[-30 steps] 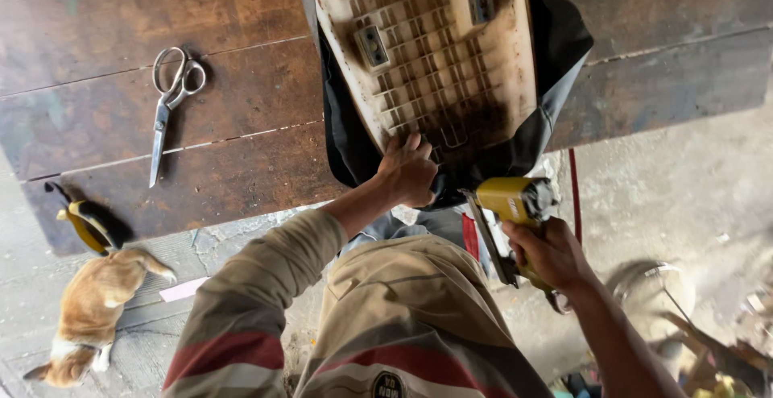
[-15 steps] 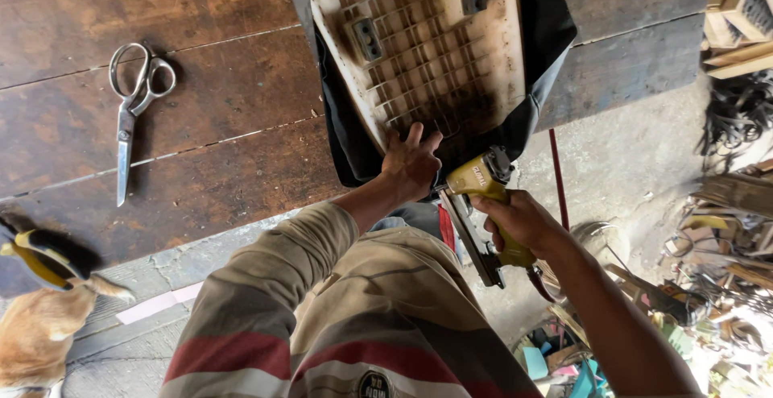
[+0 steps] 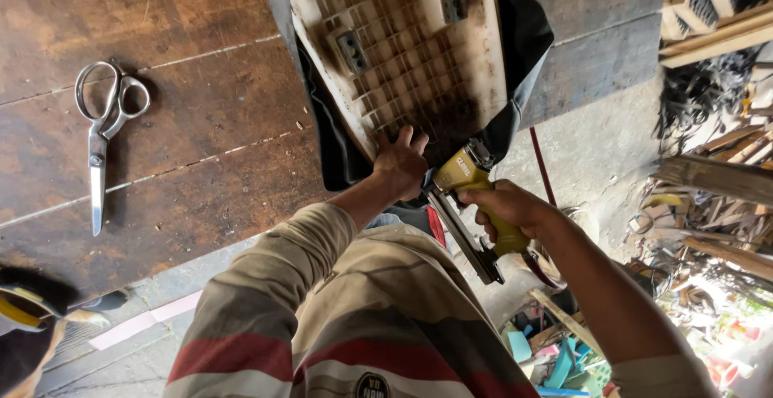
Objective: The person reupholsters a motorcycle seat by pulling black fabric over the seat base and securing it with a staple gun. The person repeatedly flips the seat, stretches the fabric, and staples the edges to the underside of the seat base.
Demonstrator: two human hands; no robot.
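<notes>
Workshop setting, seen from above: dark, worn wooden workbench point(image 3: 185, 148) of wide planks filling the upper left and centre of the frame, its surface stained and scratched; concrete floor point(image 3: 596, 148) along the right. Pale seat base point(image 3: 403, 43), moulded with a ribbed grid and two small grey blocks, lying upside down at upper centre, its lower end at the bench edge. Black cover material point(image 3: 523, 51) spread beneath the base, showing along both long sides and bunched at the lower end. Heap of wood strips and scrap point(image 3: 717, 180) at the right edge of the frame; coloured plastic oddments on the floor at lower right. Person's striped long-sleeved shirt point(image 3: 354, 325), beige with red bands, filling the lower centre. Yellow pneumatic stapler point(image 3: 475, 205) with long dark magazine, at centre, nose set against the lower end of the base where the black material gathers. Steel scissors point(image 3: 103, 132), closed, lying flat at upper left, well apart from the work. Right hand point(image 3: 507, 209) clenched around the stapler's grip. Left hand point(image 3: 403, 164) pressed on the lower edge of the base, fingers spread over the black material, just beside the stapler's nose.
</notes>
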